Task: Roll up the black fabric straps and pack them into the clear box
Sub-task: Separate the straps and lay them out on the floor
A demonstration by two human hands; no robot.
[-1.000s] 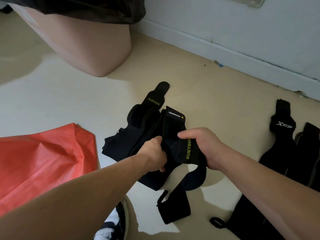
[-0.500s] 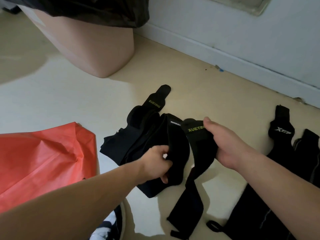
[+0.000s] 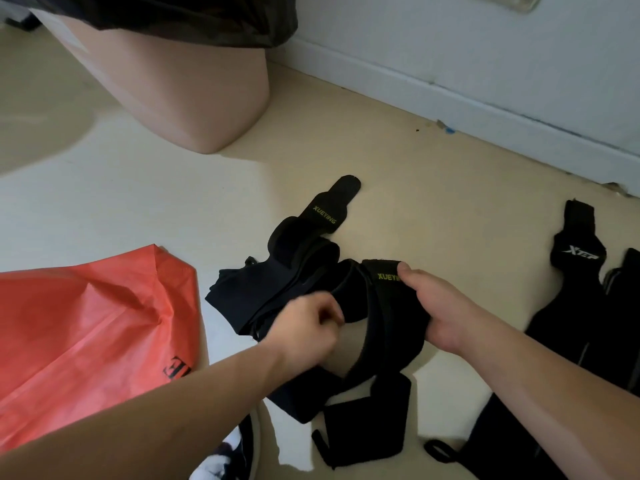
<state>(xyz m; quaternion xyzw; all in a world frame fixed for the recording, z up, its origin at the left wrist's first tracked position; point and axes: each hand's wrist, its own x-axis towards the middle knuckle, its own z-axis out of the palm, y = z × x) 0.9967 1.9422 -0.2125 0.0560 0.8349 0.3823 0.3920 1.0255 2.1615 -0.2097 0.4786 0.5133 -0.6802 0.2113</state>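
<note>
While your right hand (image 3: 446, 306) grips the XUEYING strap (image 3: 384, 327) by its labelled end, probably to draw it clear of the black pile (image 3: 277, 282) for rolling, your left hand (image 3: 308, 327) curls at its edge, too blurred to tell if it pinches. The clear box is not in view. On the pale floor (image 3: 138, 202), XTEP straps (image 3: 575, 251) lie right and a red bag (image 3: 86, 323) left, with white skirting (image 3: 450, 95) at the far side.

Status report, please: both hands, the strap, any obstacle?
Right hand grips XUEYING strap, not yet rolled. Left hand blurred, grip unclear. Clear box not in view; strap pile adjacent.
</note>
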